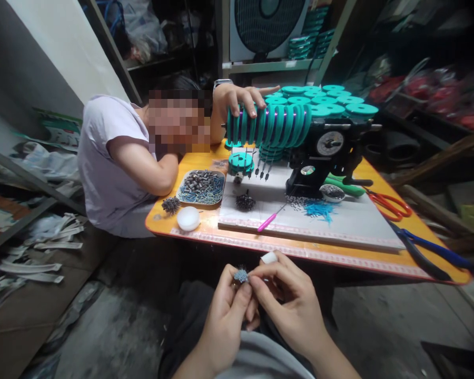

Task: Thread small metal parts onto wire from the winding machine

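Held low before the table's front edge, a small bundle of grey-blue pieces (240, 276) with dark spiky ends is gripped by my left hand (229, 308), between thumb and fingers. Against its right side press the thumb and forefinger of my right hand (286, 292). Whatever small piece they pinch is too small to make out. A white wrap (269, 257) sits on one of my right fingers. On the board ahead lie a dark spiky cluster (245, 201), a pink-handled tool (267, 222) and a scatter of blue pieces (319, 209).
A tray (179, 196) of small metal parts, a white round cup (188, 218) and another spiky cluster (170, 205) stand left. A black machine (312, 173) carries green spools (270, 126), touched by another person's hand (240, 99). Orange-handled scissors (391, 205) and blue-handled pliers (438, 251) lie right.
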A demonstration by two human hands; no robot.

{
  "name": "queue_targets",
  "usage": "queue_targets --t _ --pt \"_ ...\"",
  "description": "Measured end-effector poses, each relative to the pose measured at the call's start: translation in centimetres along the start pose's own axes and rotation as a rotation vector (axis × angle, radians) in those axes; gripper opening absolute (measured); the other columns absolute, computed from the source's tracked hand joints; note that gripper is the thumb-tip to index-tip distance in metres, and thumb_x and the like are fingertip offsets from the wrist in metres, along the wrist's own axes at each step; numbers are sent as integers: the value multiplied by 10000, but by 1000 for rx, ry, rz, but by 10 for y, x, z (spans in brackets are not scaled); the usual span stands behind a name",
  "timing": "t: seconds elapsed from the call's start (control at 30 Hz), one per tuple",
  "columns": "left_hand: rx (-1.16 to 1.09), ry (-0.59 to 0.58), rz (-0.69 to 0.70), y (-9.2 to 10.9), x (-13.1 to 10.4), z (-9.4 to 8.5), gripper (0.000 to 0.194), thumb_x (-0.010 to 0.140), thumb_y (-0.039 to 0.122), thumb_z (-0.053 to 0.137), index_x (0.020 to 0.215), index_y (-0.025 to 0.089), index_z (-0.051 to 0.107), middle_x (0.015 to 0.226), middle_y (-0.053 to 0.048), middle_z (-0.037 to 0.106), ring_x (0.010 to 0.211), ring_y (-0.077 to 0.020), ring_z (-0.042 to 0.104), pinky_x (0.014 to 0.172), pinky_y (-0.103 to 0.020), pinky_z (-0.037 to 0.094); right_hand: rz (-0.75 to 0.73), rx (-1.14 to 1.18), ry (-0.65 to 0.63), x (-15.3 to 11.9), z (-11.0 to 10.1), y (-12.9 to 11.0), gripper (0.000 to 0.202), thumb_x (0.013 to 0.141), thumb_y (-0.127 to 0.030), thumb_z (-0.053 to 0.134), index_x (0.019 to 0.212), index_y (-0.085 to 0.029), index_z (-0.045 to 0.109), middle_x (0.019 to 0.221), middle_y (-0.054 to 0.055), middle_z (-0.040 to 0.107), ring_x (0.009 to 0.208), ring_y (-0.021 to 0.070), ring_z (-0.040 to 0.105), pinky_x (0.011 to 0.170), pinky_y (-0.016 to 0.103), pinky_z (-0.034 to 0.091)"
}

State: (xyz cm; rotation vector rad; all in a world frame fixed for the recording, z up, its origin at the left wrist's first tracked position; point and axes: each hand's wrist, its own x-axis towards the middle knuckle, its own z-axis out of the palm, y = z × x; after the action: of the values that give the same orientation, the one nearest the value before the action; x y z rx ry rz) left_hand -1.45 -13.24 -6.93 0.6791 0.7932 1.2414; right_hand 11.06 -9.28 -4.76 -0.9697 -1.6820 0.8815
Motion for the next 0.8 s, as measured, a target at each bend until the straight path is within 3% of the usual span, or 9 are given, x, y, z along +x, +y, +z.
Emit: queue_targets --t 0.2,0.53,0.8 --pt "-108 111 99 6 0 4 323 952 419 610 828 223 384 585 104 331 487 -49 194 431 -124 249 -4 85 39 0 0 1 113 901 -181 669 859 -233 760 742 13 581 618 127 563 498 213 436" --pt "-242 44 -25 16 -1 5 344 911 405 672 822 223 395 544 113 308 462 -52 137 394 -120 201 35 110 90 5 -3 2 108 893 -201 688 854 -272 758 793 13 645 686 135 609 529 189 493" --pt "-245 48 -38 15 -1 4 363 902 417 682 823 226 384 543 116 309 461 -51 134 395 -119 197 -9 23 80 -2 -1 6 128 924 -180 648 944 -275 732 826 9 540 652 132 559 474 216 434"
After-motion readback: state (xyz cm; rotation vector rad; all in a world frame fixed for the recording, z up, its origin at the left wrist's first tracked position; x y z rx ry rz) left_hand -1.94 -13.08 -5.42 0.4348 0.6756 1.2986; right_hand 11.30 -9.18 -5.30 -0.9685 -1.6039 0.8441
